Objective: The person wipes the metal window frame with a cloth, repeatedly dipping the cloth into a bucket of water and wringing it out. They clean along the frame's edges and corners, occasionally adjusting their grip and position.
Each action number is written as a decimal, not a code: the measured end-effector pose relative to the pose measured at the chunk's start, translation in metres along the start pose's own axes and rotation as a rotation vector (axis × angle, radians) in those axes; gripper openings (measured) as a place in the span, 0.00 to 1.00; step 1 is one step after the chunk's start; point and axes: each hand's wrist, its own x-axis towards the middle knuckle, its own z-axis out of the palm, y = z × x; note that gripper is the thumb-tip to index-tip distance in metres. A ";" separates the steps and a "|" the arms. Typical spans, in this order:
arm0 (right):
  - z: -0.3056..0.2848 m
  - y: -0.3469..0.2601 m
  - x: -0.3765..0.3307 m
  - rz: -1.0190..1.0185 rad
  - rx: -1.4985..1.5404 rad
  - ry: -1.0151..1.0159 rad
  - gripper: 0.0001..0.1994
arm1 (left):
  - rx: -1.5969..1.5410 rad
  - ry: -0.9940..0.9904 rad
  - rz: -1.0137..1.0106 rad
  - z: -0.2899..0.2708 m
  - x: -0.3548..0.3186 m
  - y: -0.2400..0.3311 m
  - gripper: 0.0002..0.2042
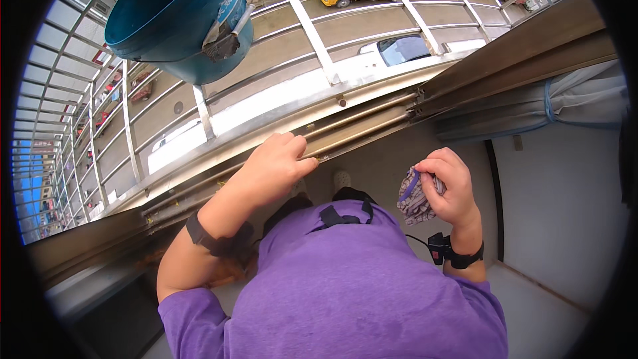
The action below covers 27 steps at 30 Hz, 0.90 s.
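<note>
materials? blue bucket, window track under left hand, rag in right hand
Blue bucket: likely plastic, smooth, slightly glossy moulded wall. Window track: looks like metal, dull brownish, long straight extruded rails. Rag: woven cloth, grey-patterned with purple edging, crumpled in the right hand. Left hand rests on the track.

My right hand [446, 186] covers most of the crumpled cloth [411, 199]; my purple shirt [359, 286] hides my legs, and the blue bucket [179, 16] is cut off at the top

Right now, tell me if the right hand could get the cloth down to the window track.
Probably yes. The right hand holds the bunched cloth in the air, apart from the window track, with nothing between them. The left hand rests on the track further left.
</note>
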 end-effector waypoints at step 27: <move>0.004 0.029 0.026 -0.093 0.063 -0.070 0.08 | -0.381 -0.068 -1.326 -0.002 -0.215 0.079 0.05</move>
